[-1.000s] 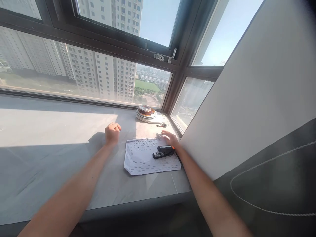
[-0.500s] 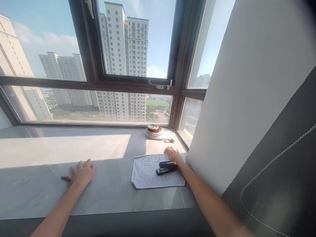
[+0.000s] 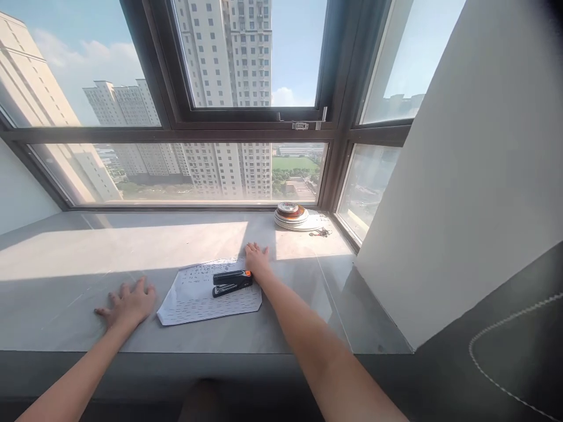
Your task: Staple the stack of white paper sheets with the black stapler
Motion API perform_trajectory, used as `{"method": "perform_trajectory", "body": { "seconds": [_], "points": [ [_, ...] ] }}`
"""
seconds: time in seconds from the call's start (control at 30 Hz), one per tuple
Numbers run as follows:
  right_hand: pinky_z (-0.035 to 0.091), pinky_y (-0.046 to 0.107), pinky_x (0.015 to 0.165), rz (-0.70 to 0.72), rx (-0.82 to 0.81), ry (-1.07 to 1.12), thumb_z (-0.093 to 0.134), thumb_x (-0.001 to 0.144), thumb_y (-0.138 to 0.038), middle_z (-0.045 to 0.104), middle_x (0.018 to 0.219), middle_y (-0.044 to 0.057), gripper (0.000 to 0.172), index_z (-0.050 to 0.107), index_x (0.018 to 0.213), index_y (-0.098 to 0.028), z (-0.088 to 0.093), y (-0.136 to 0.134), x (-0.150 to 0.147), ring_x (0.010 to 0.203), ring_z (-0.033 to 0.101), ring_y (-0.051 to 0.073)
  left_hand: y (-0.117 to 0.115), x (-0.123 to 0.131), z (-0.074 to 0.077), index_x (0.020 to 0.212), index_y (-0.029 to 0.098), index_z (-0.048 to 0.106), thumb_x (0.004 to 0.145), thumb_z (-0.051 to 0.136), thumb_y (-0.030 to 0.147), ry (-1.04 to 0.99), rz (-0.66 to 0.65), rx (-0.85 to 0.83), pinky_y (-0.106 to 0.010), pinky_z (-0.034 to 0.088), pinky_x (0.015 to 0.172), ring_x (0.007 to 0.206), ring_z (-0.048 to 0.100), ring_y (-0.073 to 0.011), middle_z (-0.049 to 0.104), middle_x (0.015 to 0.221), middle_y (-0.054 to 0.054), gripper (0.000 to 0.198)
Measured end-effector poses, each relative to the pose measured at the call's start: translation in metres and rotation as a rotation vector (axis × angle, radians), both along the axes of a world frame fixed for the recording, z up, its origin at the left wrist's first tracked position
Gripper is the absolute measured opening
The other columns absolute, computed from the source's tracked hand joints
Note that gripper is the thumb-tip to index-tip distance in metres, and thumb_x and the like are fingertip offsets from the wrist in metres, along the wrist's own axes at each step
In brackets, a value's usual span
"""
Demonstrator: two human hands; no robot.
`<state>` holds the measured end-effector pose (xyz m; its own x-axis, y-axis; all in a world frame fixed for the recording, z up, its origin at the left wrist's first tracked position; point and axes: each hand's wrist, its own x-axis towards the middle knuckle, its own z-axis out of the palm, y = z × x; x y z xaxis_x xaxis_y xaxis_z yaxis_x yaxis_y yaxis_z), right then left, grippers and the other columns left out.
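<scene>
A white printed sheet of paper (image 3: 197, 296) lies on the grey stone windowsill (image 3: 132, 258), with a black stapler (image 3: 232, 282) resting on its upper right part. My right hand (image 3: 257, 261) lies flat, fingers spread, on the sheet's far right corner just beyond the stapler. Flat on the sill to the left of the paper is my left hand (image 3: 127, 302), fingers spread, holding nothing.
A stack of plates (image 3: 294, 215) with a small dark object (image 3: 320, 232) beside it sits at the sill's far right corner. A white wall panel (image 3: 461, 176) rises at the right. Dark window frames (image 3: 246, 126) back the sill.
My right hand has slid the paper and stapler leftward along the sill, toward my left hand. My left hand opened from a fist and settled flat on the sill.
</scene>
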<state>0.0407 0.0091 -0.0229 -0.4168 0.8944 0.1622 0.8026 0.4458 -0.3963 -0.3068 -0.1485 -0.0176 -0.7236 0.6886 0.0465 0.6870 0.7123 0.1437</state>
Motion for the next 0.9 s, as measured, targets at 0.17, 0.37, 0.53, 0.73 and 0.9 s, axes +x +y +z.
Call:
{"method": "perform_trajectory", "body": {
  "seconds": [0.17,0.37,0.53,0.73,0.9],
  "points": [
    [0.016,0.073,0.122,0.156,0.002,0.005,0.033,0.092,-0.001,0.039,0.164,0.007,0.065,0.049,0.15,-0.025,0.002,0.004,-0.04,0.156,0.024,0.028,-0.002,0.008,0.003,0.157,0.022,0.042,0.096,0.026,0.056,-0.02,-0.027,0.034,-0.082,0.02,0.108,0.152,0.016,-0.053,0.025,0.166,-0.026,0.072],
    [0.02,0.068,0.123,0.152,0.038,-0.003,0.029,0.094,-0.003,0.021,0.171,0.01,0.07,0.029,0.163,-0.017,-0.002,-0.002,-0.032,0.158,0.018,0.03,-0.003,0.008,0.001,0.157,0.021,0.043,0.097,0.029,0.053,-0.026,-0.045,0.065,-0.083,0.016,0.108,0.151,0.015,-0.055,0.025,0.165,-0.028,0.069],
    [0.019,0.07,0.121,0.106,0.102,-0.068,0.023,0.1,-0.009,0.022,0.17,0.016,0.063,0.028,0.163,-0.012,-0.008,-0.016,0.015,0.158,0.019,0.029,-0.003,0.007,0.001,0.156,0.021,0.044,0.096,0.031,0.053,-0.024,-0.052,0.066,-0.083,0.016,0.108,0.151,0.019,-0.0544,0.027,0.164,-0.028,0.07],
    [0.026,0.061,0.123,0.096,0.126,-0.149,0.03,0.1,-0.013,0.032,0.166,0.018,0.06,0.034,0.16,-0.011,-0.013,0.013,0.119,0.156,0.026,0.028,-0.004,0.005,0.0,0.156,0.022,0.044,0.096,0.027,0.055,-0.013,-0.045,0.07,-0.081,0.018,0.109,0.149,0.022,-0.0539,0.028,0.163,-0.027,0.07],
    [0.021,0.061,0.125,0.036,0.126,-0.169,0.035,0.094,-0.01,0.035,0.165,0.015,0.065,0.039,0.158,-0.012,-0.015,0.046,0.192,0.156,0.026,0.029,-0.004,0.008,0.004,0.155,0.022,0.047,0.096,0.029,0.055,0.002,-0.036,0.074,-0.08,0.019,0.11,0.148,0.026,-0.0531,0.031,0.162,-0.027,0.07]
  ]
}}
